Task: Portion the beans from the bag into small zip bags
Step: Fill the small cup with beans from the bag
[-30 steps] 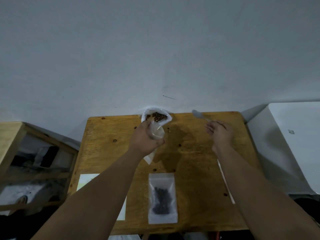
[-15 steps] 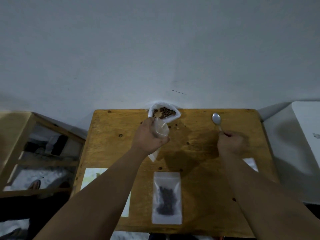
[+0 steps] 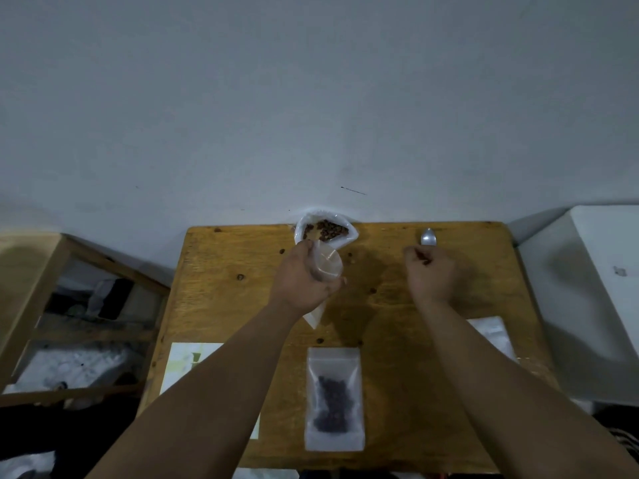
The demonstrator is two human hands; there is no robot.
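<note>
Against the wall, at the far edge of the wooden table (image 3: 380, 305): the big bag (image 3: 347, 236), mouth rolled open, brown beans (image 3: 328, 231) showing inside. Just in front of it, the left hand (image 3: 304, 278), curled round a small zip bag (image 3: 328, 266) and pinching it so as to bow the mouth into a round opening. Lower corner of that bag dangling below the palm. No beans visible in it yet.

Off to the right, well apart from the big bag, the right hand (image 3: 430, 271), closed in a loose fist, apparently round the handle of a spoon (image 3: 428, 236). Handle hidden in the fist, only the bowl poking out past the knuckles, empty by the look of it.

Near the front edge, lying flat: a filled zip bag (image 3: 334, 399), dark beans settled in its lower half. Sealed or not, impossible to tell. Beside the right forearm, a pile of spare bags (image 3: 491, 331). Beside the left forearm, a sheet of paper (image 3: 186, 361). Dark specks scattered over the wood, either knots or stray beans, hard to say.

Judged as the start of a second portion, with one bag done, the next held ready and the first scoop not yet taken. Next move: bring the spoon across to the big bag, dip into the beans, lift level, tip into the held bag. Calls for keeping the small mouth wide and close by the big bag, and for a steady spoon, to avoid spilling onto the table.
</note>
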